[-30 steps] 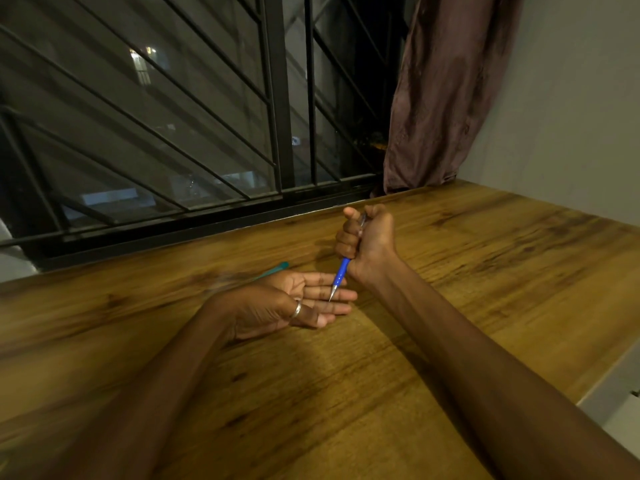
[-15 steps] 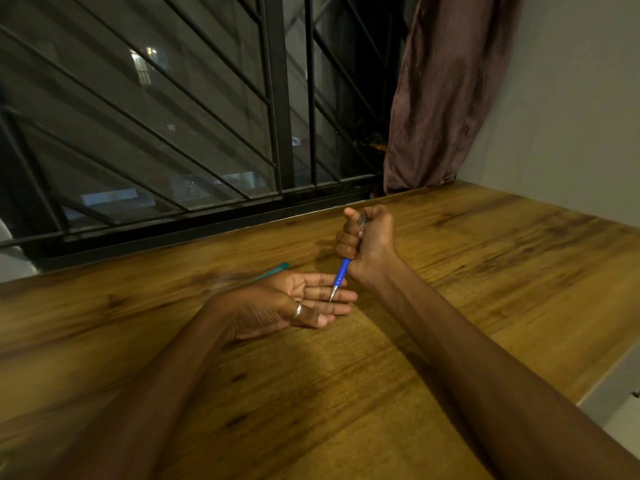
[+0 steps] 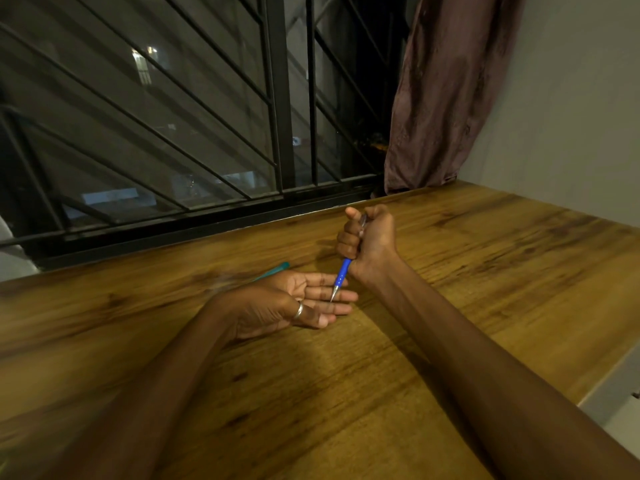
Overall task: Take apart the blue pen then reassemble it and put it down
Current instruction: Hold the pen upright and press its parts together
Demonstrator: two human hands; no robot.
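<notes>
My right hand (image 3: pixel 369 242) is closed in a fist around the blue pen (image 3: pixel 342 274), held nearly upright with its silver tip pointing down. The tip rests on or just above the fingers of my left hand (image 3: pixel 294 303). That hand lies palm up on the wooden table (image 3: pixel 346 375), fingers spread flat, a ring on the thumb, holding nothing. The pen's upper end and clip peek out at the top of my fist; the middle of the barrel is hidden inside it.
A teal pen (image 3: pixel 273 271) lies on the table just behind my left hand, partly hidden by it. A barred window (image 3: pixel 207 133) runs along the table's far edge. A brownish curtain (image 3: pixel 446 91) hangs at the back right beside a pale wall.
</notes>
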